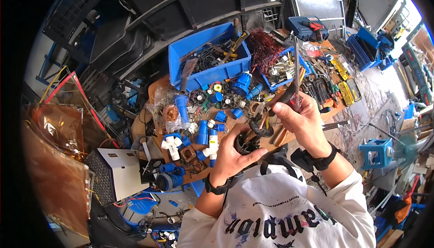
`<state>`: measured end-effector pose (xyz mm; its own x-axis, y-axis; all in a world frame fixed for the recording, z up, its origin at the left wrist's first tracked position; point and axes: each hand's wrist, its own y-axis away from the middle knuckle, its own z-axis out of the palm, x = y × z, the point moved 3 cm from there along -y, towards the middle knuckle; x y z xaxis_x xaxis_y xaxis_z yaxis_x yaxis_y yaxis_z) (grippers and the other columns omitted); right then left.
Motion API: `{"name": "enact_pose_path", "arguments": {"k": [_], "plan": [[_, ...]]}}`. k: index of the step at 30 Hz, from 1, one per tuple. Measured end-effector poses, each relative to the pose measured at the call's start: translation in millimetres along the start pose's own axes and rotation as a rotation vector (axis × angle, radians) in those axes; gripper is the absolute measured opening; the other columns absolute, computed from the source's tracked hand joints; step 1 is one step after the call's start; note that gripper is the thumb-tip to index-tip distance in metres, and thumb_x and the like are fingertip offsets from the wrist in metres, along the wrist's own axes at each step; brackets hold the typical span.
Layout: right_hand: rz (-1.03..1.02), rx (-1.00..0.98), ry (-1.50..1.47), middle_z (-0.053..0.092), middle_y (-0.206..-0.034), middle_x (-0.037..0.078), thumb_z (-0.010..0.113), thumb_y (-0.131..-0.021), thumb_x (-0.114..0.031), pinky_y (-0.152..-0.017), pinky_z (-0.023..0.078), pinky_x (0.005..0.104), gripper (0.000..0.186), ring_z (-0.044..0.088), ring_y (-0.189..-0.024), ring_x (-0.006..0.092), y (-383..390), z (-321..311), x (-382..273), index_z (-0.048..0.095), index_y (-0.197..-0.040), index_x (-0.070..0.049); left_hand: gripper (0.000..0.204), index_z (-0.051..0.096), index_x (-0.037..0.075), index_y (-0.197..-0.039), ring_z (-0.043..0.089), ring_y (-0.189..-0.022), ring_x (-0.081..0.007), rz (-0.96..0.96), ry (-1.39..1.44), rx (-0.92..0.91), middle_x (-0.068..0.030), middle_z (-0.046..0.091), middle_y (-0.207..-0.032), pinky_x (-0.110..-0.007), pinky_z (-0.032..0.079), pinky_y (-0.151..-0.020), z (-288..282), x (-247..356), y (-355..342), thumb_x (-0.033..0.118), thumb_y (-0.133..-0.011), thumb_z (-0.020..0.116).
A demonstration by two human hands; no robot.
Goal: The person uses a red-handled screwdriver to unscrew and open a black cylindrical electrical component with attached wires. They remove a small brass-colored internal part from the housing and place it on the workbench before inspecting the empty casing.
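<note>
My left hand (pixel 235 153) is closed around a dark, rounded part (pixel 247 143), its exact kind unclear. A black disc-shaped piece (pixel 261 129) sticks out at the part's upper right. My right hand (pixel 304 123) grips a screwdriver (pixel 296 67), its long metal shaft pointing up and away from me. Some reddish, see-through handle shows at the fist. Beside my right thumb is a dark bar-like piece (pixel 285 96); whether that hand holds it too is hard to see. Both hands are close together over the near edge of the cluttered workbench (pixel 332 112).
A large blue bin (pixel 212 74) of tools stands at the back, with tangled reddish wire (pixel 266 47) beside it. Blue and white pipe fittings (pixel 202 132) crowd the bench's left. Pliers and hand tools (pixel 318 87) lie to the right. A blue stool (pixel 377 153) stands farther right.
</note>
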<state>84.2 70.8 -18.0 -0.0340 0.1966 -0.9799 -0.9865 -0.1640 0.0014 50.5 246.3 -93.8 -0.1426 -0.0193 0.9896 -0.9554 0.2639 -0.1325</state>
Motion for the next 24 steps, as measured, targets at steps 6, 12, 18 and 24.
{"name": "enact_pose_path", "arguments": {"k": [6, 12, 18, 24], "plan": [[0.015, 0.020, 0.016, 0.054, -0.066, -0.008, 0.068, -0.086, -0.023, -0.048, 0.028, 0.0177, 0.018, 0.040, -0.056, -0.0005, -19.2, -0.9, 15.2, 0.063, -0.089, -0.006, 0.049, 0.055, 0.001, -0.102, 0.054, -0.080, -0.0108, 0.047, 0.033, 0.033, -0.0044, 0.059, -0.089, -0.025, 0.045, -0.073, -4.8, -9.6, -11.8, 0.023, -0.068, 0.083], [0.018, 0.042, 0.002, 0.050, -0.062, -0.009, 0.068, -0.086, -0.023, -0.043, 0.025, 0.0179, 0.017, 0.037, -0.050, -0.0008, -36.6, 1.1, 25.3, 0.062, -0.088, -0.007, 0.049, 0.054, 0.002, -0.102, 0.054, -0.078, -0.0105, 0.049, -0.034, 0.080, -0.0024, 0.058, -0.086, -0.025, 0.045, -0.070, -13.7, -31.4, -19.9, 0.024, -0.068, 0.083], [0.082, 0.059, -0.019, 0.049, -0.060, -0.008, 0.067, -0.087, -0.022, -0.039, 0.024, 0.0179, 0.016, 0.036, -0.045, -0.0003, -53.1, 4.0, 41.3, 0.062, -0.088, -0.007, 0.055, 0.049, 0.003, -0.111, 0.055, -0.094, -0.0114, -0.041, 0.061, 0.027, -0.0032, 0.058, -0.100, -0.026, 0.045, -0.085, -22.6, -58.6, -23.9, 0.016, -0.069, 0.083], [0.092, 0.068, 0.025, 0.042, -0.055, -0.007, 0.064, -0.089, -0.023, -0.039, 0.021, 0.0196, 0.019, 0.030, -0.042, 0.0021, -67.9, 7.1, 54.7, 0.062, -0.092, -0.005, 0.057, 0.049, 0.003, -0.111, 0.055, -0.092, -0.0100, -0.049, 0.065, 0.044, -0.0020, 0.057, -0.101, -0.025, 0.045, -0.085, -29.9, -77.2, -28.0, 0.016, -0.067, 0.084]]}}
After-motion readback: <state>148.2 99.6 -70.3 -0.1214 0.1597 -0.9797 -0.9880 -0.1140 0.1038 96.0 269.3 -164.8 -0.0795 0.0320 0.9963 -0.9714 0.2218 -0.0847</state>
